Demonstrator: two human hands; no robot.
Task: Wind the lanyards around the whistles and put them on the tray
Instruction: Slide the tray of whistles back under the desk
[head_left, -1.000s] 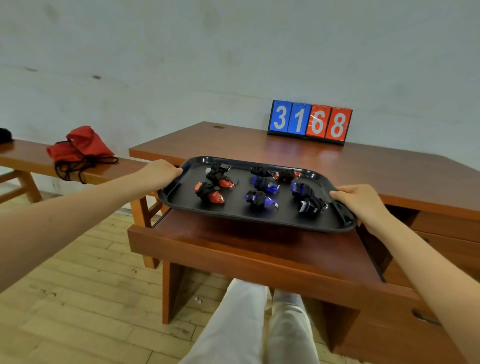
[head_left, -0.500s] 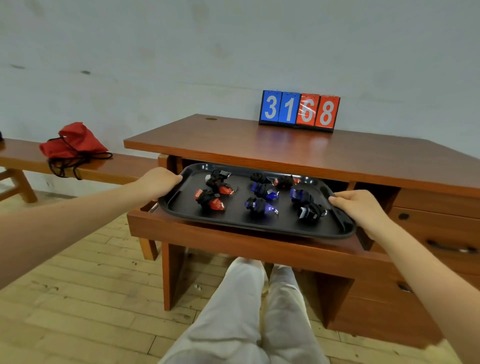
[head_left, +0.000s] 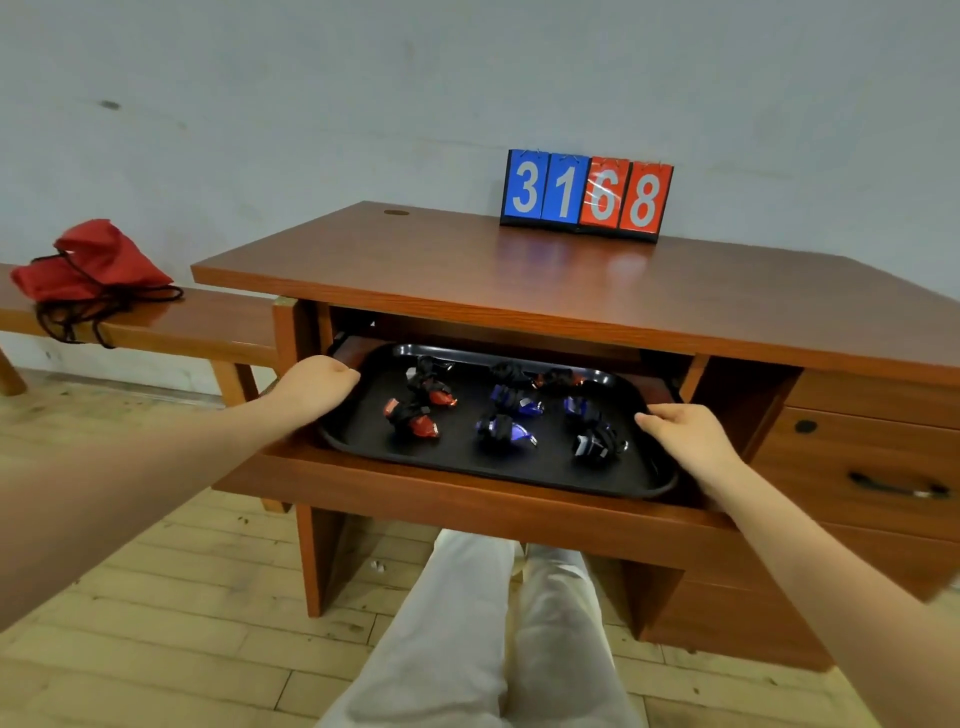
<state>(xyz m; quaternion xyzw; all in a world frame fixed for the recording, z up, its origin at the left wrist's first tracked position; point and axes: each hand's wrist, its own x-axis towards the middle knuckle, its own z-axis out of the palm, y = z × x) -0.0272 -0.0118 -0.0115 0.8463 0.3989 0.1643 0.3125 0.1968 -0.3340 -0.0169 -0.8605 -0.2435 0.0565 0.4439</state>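
Both hands hold the flat black plastic tray (head_left: 483, 462) of wound whistles (head_left: 413, 415), left hand (head_left: 317, 384) and right hand (head_left: 685, 431) curled on its short ends. It lies long-ways between them, half under the brown wooden desk (head_left: 519, 280).

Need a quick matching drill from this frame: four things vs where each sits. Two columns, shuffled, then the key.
Things:
1. tray
2. scoreboard
3. red bag
4. left hand

Places:
A. on the bench, left of the desk
B. on the desktop, by the wall
C. in the pulled-out drawer
D. on the tray's left edge

Pairs: 1-C, 2-B, 3-A, 4-D
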